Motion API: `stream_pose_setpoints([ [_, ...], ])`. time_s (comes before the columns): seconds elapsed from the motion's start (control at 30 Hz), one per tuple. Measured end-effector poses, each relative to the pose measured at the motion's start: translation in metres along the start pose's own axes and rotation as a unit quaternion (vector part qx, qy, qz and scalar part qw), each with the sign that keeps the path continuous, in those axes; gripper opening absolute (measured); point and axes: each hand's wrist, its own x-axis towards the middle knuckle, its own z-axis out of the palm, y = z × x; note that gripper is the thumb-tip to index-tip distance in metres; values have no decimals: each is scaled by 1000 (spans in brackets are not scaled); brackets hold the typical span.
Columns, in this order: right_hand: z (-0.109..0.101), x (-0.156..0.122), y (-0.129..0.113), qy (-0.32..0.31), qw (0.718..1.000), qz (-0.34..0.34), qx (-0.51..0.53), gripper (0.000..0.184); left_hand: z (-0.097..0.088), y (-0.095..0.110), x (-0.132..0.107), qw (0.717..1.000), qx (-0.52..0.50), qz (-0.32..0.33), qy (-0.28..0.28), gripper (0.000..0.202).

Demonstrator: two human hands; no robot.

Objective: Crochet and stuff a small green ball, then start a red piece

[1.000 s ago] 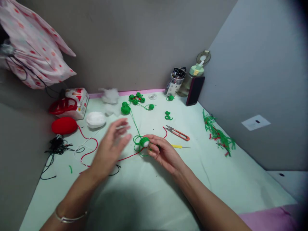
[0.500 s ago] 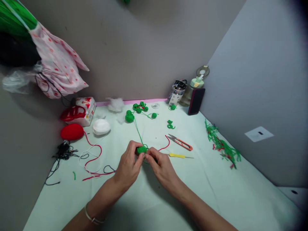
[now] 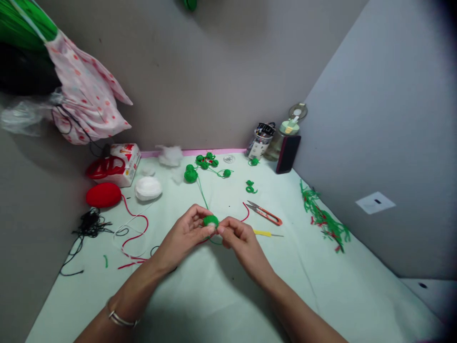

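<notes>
A small green crochet piece (image 3: 210, 219) is pinched between the thumb and fingers of my left hand (image 3: 183, 233), with a whitish patch showing on its near side. My right hand (image 3: 241, 240) is closed, its thumb and fingertips pressed at the right edge of the same piece. Green yarn (image 3: 202, 190) runs from the piece back to a green yarn ball (image 3: 191, 174). Partly behind my right hand lies a yellow-handled crochet hook (image 3: 263, 233). Orange-handled thread snips (image 3: 266, 214) rest beyond it, beside a red yarn end (image 3: 247, 209).
At left are a red yarn ball (image 3: 103, 195), a white yarn ball (image 3: 148, 188) and tangled black yarn (image 3: 91, 223). White stuffing (image 3: 170, 156) and small green crochet pieces (image 3: 207, 160) sit at the back. A phone (image 3: 288, 155) leans near a bottle (image 3: 274, 146); yarn scraps (image 3: 324, 216) lie right.
The green crochet piece has been turned so its whitish patch shows more. My left hand's fingers have shifted around it, and the view has moved slightly.
</notes>
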Motion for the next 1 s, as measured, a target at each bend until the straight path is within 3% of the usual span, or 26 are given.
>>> stream_pose_setpoints([
  [0.13,3,-4,-5,-9,1000,14,9,37,8,3,-7,999,13,16,31,17],
  [0.37,17,-14,7,17,992,-20,-123,29,22,-19,-3,994,38,39,98,10],
  [0.57,15,-8,1,4,997,-14,-74,32,22,-18,-5,987,59,64,132,18],
  [0.77,18,-13,1,-5,998,-52,-44,31,24,-13,-15,980,69,103,157,21],
  [0.9,4,-7,0,-42,981,-110,-156,29,21,-7,-13,983,59,97,145,17],
  [0.97,-14,1,-3,-15,955,-136,-264,23,19,-5,-12,985,53,87,137,18],
  [1.0,-26,5,-4,28,935,-126,-330,24,18,-5,-11,986,51,83,135,19],
])
